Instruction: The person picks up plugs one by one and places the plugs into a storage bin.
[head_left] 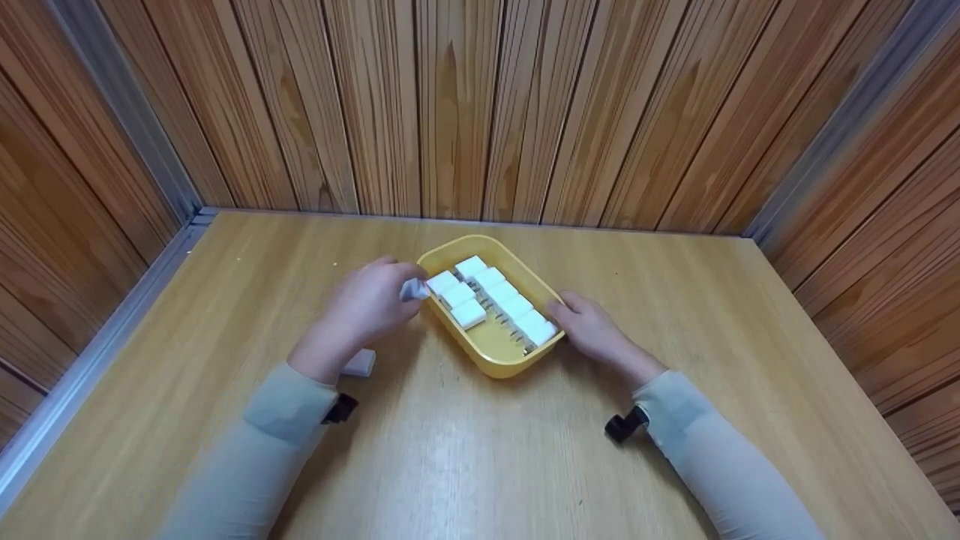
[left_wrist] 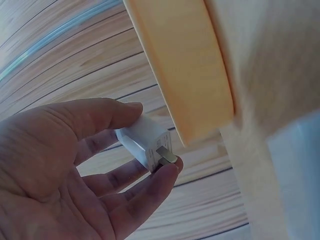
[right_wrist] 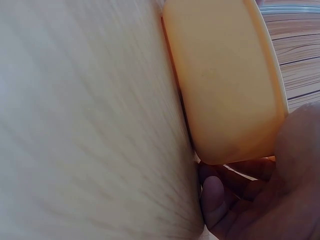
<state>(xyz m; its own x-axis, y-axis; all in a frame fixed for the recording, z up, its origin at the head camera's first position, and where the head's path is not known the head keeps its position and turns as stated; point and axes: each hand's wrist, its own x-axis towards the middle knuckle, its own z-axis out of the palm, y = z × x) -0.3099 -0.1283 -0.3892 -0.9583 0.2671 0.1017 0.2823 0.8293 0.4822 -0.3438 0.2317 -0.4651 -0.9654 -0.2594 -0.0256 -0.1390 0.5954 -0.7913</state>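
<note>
My left hand (head_left: 373,298) pinches a white plug-in charger (left_wrist: 145,140) between thumb and fingers, at the left rim of a yellow plastic tray (head_left: 499,369). The charger's metal prongs (left_wrist: 167,155) point away from the palm in the left wrist view. Inside the tray, white chargers (head_left: 515,307) lie in two rows, with several prongs showing between the rows. My right hand (head_left: 592,326) grips the tray's right corner, fingers curled against its outer wall (right_wrist: 227,85). Another white charger (head_left: 360,363) lies on the table by the left wrist, partly hidden by it.
The tray stands on a light wooden table (head_left: 465,465). Wood-panelled walls (head_left: 457,112) rise behind and at both sides, with metal strips (head_left: 161,150) at the corners. A black wrist camera (head_left: 626,425) sits by the right cuff.
</note>
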